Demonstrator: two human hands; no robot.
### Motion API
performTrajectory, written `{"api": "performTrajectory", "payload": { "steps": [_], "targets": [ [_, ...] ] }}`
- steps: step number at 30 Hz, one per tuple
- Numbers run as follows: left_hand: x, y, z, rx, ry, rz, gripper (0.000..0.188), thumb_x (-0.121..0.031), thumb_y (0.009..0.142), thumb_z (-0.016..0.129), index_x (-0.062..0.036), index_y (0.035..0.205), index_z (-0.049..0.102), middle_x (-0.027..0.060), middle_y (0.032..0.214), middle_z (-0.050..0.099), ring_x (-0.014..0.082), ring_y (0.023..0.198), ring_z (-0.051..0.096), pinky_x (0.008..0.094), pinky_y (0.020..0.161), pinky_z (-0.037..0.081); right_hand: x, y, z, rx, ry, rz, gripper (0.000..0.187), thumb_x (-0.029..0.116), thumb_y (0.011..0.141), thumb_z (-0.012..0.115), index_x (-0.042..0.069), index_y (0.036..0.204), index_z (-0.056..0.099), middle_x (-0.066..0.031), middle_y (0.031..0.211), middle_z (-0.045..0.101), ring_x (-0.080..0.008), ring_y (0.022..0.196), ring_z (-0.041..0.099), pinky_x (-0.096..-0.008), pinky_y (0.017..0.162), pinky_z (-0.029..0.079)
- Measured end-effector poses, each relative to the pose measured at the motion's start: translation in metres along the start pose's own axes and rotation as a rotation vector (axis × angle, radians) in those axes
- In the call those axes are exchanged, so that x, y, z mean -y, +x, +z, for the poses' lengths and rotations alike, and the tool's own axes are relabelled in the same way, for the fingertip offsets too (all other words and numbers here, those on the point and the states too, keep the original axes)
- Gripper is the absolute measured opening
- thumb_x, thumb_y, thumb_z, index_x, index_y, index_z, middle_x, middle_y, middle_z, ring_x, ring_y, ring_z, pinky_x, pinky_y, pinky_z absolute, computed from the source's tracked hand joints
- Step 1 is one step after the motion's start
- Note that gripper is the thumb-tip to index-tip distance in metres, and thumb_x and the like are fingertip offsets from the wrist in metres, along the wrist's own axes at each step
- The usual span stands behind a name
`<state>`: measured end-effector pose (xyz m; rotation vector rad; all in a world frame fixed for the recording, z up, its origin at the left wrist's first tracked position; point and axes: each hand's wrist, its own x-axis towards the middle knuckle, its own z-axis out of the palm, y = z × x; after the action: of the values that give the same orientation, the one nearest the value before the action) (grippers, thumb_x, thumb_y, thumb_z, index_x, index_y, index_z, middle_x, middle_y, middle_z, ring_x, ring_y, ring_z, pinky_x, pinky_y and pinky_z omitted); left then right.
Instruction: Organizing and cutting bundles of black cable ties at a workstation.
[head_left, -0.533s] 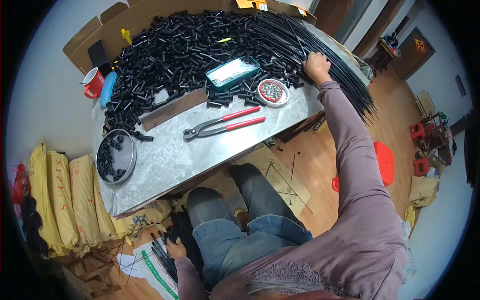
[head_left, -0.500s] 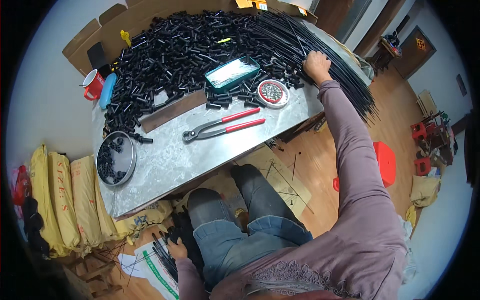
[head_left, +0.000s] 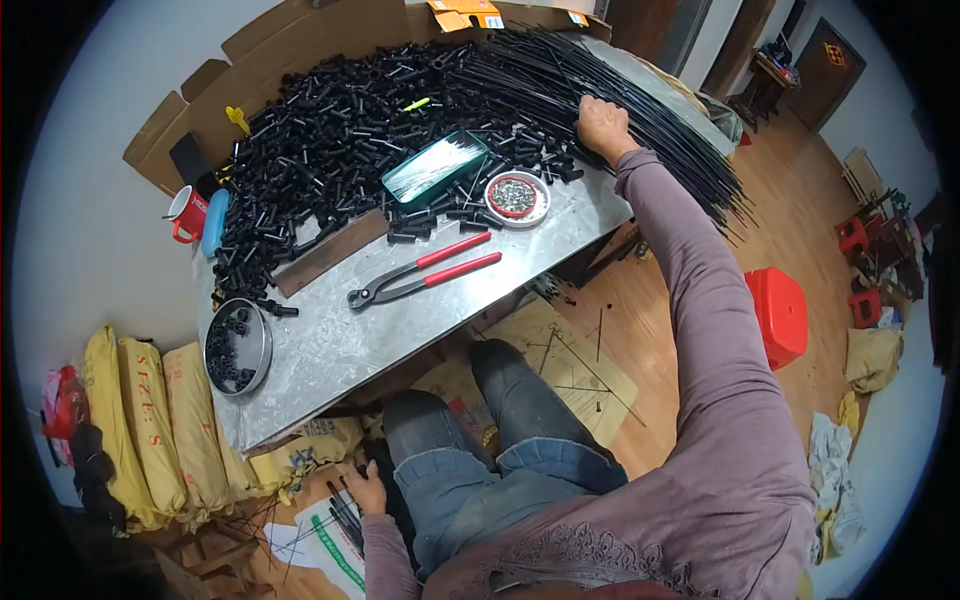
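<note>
My right hand is closed on a thin black rod at the near edge of a large bundle of long black rods, which lies over the right end of the table. Low beside my left thigh is my left hand, its thumb and fingers apart. Several dark rods lie next to it on a white and green sack. A big heap of short black tubular parts covers the back of the table.
Red-handled pincers, a teal tray of thin white pieces, a white dish of small metal bits, a brown bar and a round tin are on the table. A red stool stands right; yellow sacks stand left.
The view has shifted, moving the table slightly down and left in the picture. My right hand stays at the rods. My left hand has drawn away from the dark rods and its fingers have spread.
</note>
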<state>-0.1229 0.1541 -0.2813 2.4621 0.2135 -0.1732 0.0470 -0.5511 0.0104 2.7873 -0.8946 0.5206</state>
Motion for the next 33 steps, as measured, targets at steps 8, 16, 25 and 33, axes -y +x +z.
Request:
{"api": "performTrajectory", "payload": {
  "steps": [8,16,25,33],
  "targets": [
    [-0.032,-0.009,-0.031,-0.007,-0.025,0.05,0.052,-0.022,0.085,0.065,0.0074,0.125,0.05,0.0281,0.125,0.051,0.0396,0.116,0.049,0.0411,0.1,0.037,-0.007,0.005,-0.028,-0.325,-0.077,-0.227,0.016,0.012,0.083,0.051,0.006,0.088,0.065,-0.0137,0.092,0.069,-0.0326,0.088,0.065,-0.0452,0.073,0.051],
    [-0.071,-0.024,-0.035,-0.003,-0.146,0.161,0.042,-0.019,0.086,0.065,0.0066,0.118,0.056,0.0192,0.104,0.064,0.0259,0.096,0.061,0.033,0.086,0.047,-0.004,0.004,-0.072,-0.128,0.094,-0.087,0.021,0.014,0.086,0.048,0.001,0.094,0.064,-0.0235,0.094,0.067,-0.0374,0.088,0.067,-0.0474,0.076,0.053],
    [-0.272,-0.057,-0.098,0.581,-0.681,0.292,0.034,-0.026,0.097,0.048,0.0001,0.11,0.064,0.0107,0.092,0.068,0.0169,0.089,0.063,0.0297,0.081,0.049,0.084,-0.049,-0.232,-0.334,0.28,-0.426,0.032,0.031,0.086,0.061,0.003,0.1,0.062,-0.0205,0.087,0.066,-0.0393,0.085,0.063,-0.0479,0.075,0.049],
    [-0.459,-0.084,-0.166,0.751,-1.529,0.743,0.07,-0.062,0.092,0.038,-0.008,0.138,0.039,0.0068,0.137,0.045,0.0208,0.128,0.041,0.0423,0.107,0.032,0.168,-0.213,-0.309,-0.14,0.616,-0.894,0.031,0.023,0.082,0.066,0.003,0.102,0.052,-0.0194,0.073,0.063,-0.0386,0.069,0.064,-0.0438,0.059,0.052]
  ]
}}
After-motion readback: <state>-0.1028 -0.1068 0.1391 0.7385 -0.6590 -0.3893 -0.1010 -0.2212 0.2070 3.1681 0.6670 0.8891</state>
